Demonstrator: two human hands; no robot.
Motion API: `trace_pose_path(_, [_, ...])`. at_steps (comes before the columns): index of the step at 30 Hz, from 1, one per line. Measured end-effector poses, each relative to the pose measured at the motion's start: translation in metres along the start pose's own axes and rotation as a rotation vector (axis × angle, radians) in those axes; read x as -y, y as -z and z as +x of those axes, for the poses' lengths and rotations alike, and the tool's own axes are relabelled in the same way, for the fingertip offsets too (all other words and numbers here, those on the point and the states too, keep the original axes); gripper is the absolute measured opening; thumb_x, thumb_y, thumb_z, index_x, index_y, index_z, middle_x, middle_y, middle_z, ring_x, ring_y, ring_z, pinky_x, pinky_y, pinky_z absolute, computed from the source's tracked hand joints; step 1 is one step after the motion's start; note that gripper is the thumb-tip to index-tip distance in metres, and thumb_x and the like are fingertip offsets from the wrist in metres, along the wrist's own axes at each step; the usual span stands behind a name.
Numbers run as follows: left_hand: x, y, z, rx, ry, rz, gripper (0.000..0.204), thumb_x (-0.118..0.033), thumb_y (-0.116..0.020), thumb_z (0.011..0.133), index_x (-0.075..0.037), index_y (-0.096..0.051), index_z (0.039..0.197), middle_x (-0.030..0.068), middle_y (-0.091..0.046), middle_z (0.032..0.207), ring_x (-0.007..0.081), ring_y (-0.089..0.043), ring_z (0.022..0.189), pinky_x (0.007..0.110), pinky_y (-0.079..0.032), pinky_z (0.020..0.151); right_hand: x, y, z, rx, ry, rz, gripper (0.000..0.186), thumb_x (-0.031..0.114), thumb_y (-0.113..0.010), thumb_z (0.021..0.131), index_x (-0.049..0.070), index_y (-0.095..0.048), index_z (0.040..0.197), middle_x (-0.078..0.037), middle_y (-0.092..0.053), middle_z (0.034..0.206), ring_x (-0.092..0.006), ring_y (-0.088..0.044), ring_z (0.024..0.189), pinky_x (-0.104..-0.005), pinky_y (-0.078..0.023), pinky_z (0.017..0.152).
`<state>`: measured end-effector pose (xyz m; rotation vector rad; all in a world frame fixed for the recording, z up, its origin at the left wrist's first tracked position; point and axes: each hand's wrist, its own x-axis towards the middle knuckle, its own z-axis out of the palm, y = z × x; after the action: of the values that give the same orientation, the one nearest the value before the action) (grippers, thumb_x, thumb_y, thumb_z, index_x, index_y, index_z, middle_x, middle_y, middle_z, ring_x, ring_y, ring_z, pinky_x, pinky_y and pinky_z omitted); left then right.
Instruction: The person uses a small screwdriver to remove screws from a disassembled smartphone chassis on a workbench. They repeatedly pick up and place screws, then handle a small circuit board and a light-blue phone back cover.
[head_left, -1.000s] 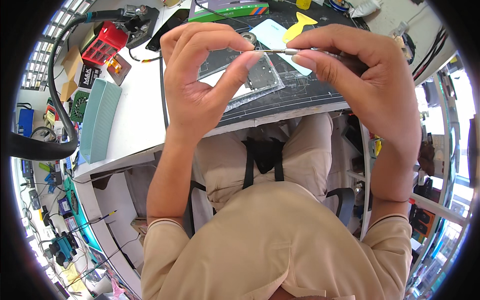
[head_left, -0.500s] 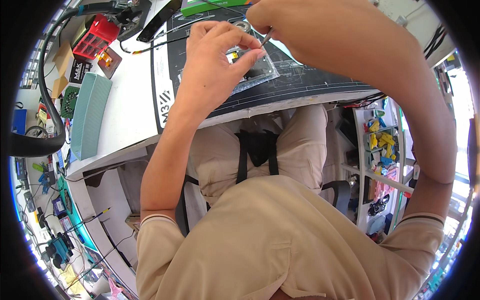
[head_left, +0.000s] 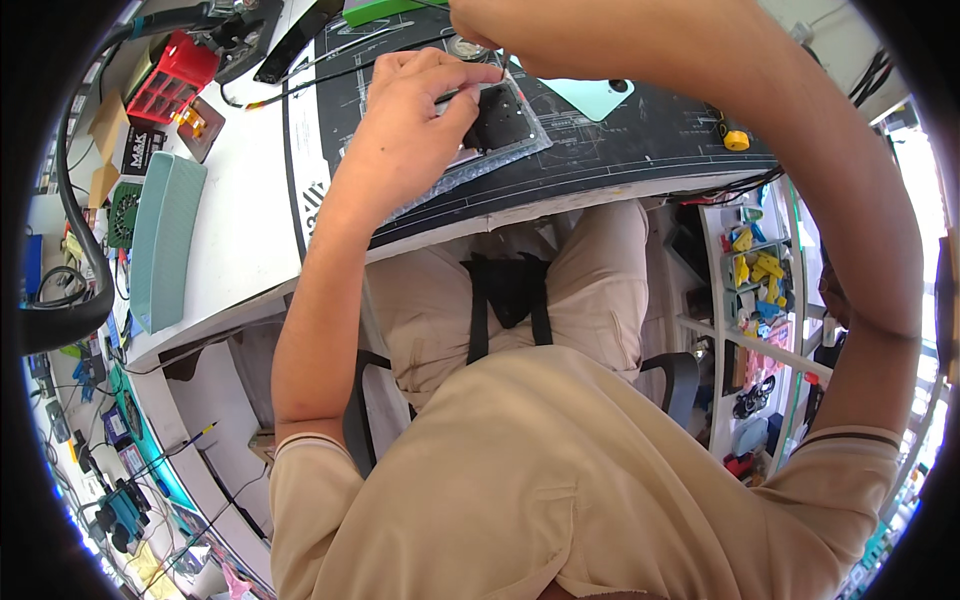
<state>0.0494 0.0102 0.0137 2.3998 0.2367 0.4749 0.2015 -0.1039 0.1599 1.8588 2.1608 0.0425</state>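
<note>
My left hand [head_left: 420, 120] rests over an opened flat device with a black board [head_left: 500, 125], lying on bubble wrap [head_left: 450, 178]. Its fingers are curled and pinched at the device's upper part; what they hold is hidden. My right hand [head_left: 520, 32] reaches in from the right, high above the device, closed on a slim screwdriver [head_left: 504, 68], whose lower end comes down beside my left fingertips. The black work mat [head_left: 640, 160] lies beneath. A round metal tin [head_left: 464, 48] is just behind my hands, and a pale mint card [head_left: 590, 95] lies right of the device.
A teal tray [head_left: 165, 240], red parts box [head_left: 172, 75], dark phone [head_left: 298, 40] and bent black stand arm [head_left: 85, 250] are on the left. A yellow-and-black tool [head_left: 733, 137] lies right on the mat. Shelves of small items [head_left: 760, 280] stand below right.
From holding the screwdriver level between both hands, my right hand has swung forward and turned over, tool now pointing down. My left hand has moved down onto the device.
</note>
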Motion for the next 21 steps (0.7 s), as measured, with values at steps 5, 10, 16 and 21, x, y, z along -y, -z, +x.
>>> trace_pose_path(5, [0.004, 0.0, 0.001, 0.013, 0.03, 0.061, 0.026, -0.02, -0.059, 0.108, -0.01, -0.077, 0.124, -0.0012, -0.071, 0.123, 0.026, -0.045, 0.133, 0.039, -0.036, 0.118, -0.002, -0.005, 0.011, 0.022, -0.003, 0.013, 0.017, 0.011, -0.076, 0.079, -0.003, -0.08, 0.09, -0.022, -0.077, 0.09, -0.0361, -0.076, 0.086, -0.044, -0.061, 0.075])
trace_pose_path(10, [0.005, 0.001, 0.001, 0.01, 0.024, 0.098, 0.031, -0.013, -0.058, 0.101, -0.009, -0.078, 0.125, 0.0043, -0.069, 0.124, 0.0309, -0.046, 0.132, 0.042, -0.045, 0.115, 0.0, -0.004, 0.016, 0.077, -0.02, 0.016, 0.02, 0.013, -0.076, 0.082, -0.003, -0.081, 0.093, -0.022, -0.078, 0.094, -0.0353, -0.076, 0.09, -0.0439, -0.061, 0.078])
trace_pose_path(16, [0.003, -0.002, 0.0, -0.012, 0.032, 0.101, 0.03, -0.014, -0.059, 0.101, -0.01, -0.079, 0.122, 0.0047, -0.07, 0.125, 0.0311, -0.047, 0.131, 0.044, -0.043, 0.116, -0.003, -0.009, 0.018, 0.047, 0.019, 0.005, 0.02, 0.014, -0.075, 0.084, -0.002, -0.081, 0.093, -0.022, -0.078, 0.094, -0.0355, -0.076, 0.09, -0.044, -0.061, 0.079])
trace_pose_path(21, [0.008, -0.005, -0.001, -0.056, -0.022, 0.132, 0.029, -0.017, -0.06, 0.101, -0.01, -0.08, 0.12, 0.0043, -0.072, 0.123, 0.0314, -0.049, 0.13, 0.044, -0.039, 0.117, -0.002, -0.01, 0.019, 0.038, 0.02, 0.008, 0.02, 0.014, -0.075, 0.084, -0.002, -0.081, 0.094, -0.022, -0.078, 0.094, -0.0353, -0.076, 0.09, -0.0439, -0.061, 0.079])
